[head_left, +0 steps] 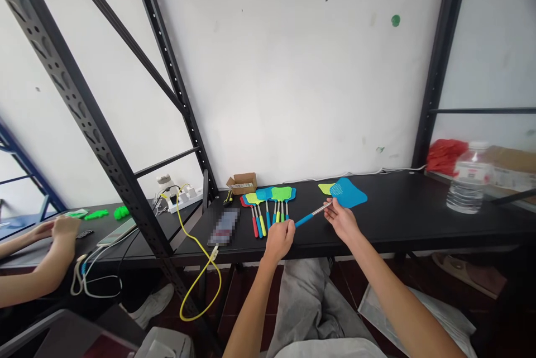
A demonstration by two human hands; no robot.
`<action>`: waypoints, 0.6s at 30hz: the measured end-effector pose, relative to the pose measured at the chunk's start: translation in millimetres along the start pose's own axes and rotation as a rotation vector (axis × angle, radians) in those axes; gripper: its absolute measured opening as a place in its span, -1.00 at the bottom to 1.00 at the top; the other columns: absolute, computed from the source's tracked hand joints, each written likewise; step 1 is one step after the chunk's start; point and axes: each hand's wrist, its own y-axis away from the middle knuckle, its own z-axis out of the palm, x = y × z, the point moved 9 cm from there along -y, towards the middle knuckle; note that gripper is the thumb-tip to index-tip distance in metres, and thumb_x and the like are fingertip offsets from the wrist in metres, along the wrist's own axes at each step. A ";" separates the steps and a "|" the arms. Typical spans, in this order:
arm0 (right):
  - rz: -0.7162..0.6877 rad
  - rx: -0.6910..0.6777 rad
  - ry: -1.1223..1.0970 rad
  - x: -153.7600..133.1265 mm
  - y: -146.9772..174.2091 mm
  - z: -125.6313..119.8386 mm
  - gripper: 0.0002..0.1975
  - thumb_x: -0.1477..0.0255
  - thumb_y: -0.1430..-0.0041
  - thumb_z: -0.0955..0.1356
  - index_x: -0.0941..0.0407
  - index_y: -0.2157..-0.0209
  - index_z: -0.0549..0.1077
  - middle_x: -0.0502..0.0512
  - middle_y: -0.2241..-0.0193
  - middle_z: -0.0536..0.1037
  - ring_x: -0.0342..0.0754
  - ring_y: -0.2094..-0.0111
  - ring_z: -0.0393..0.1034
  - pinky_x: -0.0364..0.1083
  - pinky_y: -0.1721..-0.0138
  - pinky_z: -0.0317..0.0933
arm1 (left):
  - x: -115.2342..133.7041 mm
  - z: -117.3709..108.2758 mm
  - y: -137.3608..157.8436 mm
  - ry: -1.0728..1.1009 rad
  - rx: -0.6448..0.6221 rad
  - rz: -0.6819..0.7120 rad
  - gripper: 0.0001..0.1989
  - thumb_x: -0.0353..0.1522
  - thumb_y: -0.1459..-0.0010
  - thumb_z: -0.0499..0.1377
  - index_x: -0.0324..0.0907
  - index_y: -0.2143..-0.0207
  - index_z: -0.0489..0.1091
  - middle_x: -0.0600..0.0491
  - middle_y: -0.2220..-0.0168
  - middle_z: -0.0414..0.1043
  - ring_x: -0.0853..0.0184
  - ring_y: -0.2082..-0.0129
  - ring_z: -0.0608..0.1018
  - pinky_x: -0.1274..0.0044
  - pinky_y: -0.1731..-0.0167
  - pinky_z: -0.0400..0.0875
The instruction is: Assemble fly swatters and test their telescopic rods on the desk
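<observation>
A blue fly swatter (350, 192) is held between my two hands, its head to the right above the black shelf. My left hand (280, 239) is closed round the end of its blue handle. The fingers of my right hand (341, 219) pinch the metal rod just below the swatter's head. A yellow-green piece (324, 189) shows partly behind the blue head; I cannot tell if it is a separate swatter. Just beyond my left hand, several fly swatters (260, 199) with red, blue, yellow and green heads lie side by side, handles toward me.
Left of the swatters are a phone (224, 227) and an open cardboard box (243, 182). A yellow cable (184, 229) loops over the shelf edge. At the right stands a water bottle (467, 179) by a red bag (444, 156). Another person's hands (62, 227) are at far left, beyond a black post (90, 118).
</observation>
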 end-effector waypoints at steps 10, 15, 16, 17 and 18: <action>-0.023 -0.199 0.457 9.4 1.8 34.6 -0.63 0.10 0.09 0.49 0.15 0.46 0.57 0.15 0.43 0.59 -0.08 0.42 0.43 -0.16 0.41 0.25 | 15.8 -0.5 2.9 -0.040 -0.095 -0.019 -0.63 -0.09 -0.22 0.03 -0.15 0.43 0.40 0.15 0.62 0.29 0.41 0.57 0.34 0.58 0.49 0.09; -0.040 -0.359 0.681 17.5 13.0 59.9 -0.59 0.05 0.03 0.44 0.16 0.49 0.57 0.15 0.45 0.58 -0.06 0.42 0.40 -0.17 0.46 0.15 | 21.7 2.2 -2.7 -0.085 -0.064 -0.015 -0.57 -0.06 -0.23 0.00 -0.15 0.45 0.46 0.13 0.63 0.31 0.40 0.58 0.35 0.57 0.50 0.07; -0.035 -0.364 0.681 17.9 13.5 60.9 -0.58 0.04 0.03 0.43 0.16 0.49 0.56 0.15 0.45 0.58 -0.07 0.42 0.39 -0.17 0.46 0.15 | 23.9 4.1 -5.6 -0.097 -0.049 -0.022 -0.56 -0.05 -0.23 -0.01 -0.15 0.46 0.47 0.11 0.63 0.32 0.39 0.58 0.35 0.56 0.50 0.06; -0.031 -0.356 0.660 17.5 12.9 60.3 -0.58 0.04 0.04 0.44 0.16 0.49 0.56 0.14 0.45 0.58 -0.07 0.43 0.39 -0.16 0.45 0.16 | 26.5 6.9 -9.0 -0.109 -0.035 -0.030 -0.55 -0.05 -0.23 -0.01 -0.15 0.46 0.47 0.10 0.62 0.33 0.38 0.57 0.37 0.56 0.51 0.05; -0.024 -0.341 0.622 16.7 11.5 58.1 -0.57 0.03 0.06 0.44 0.16 0.49 0.56 0.13 0.44 0.57 -0.08 0.43 0.38 -0.16 0.44 0.17 | 28.9 10.5 -12.8 -0.122 -0.020 -0.044 -0.54 -0.04 -0.23 0.00 -0.15 0.47 0.47 0.09 0.62 0.35 0.37 0.56 0.38 0.56 0.51 0.04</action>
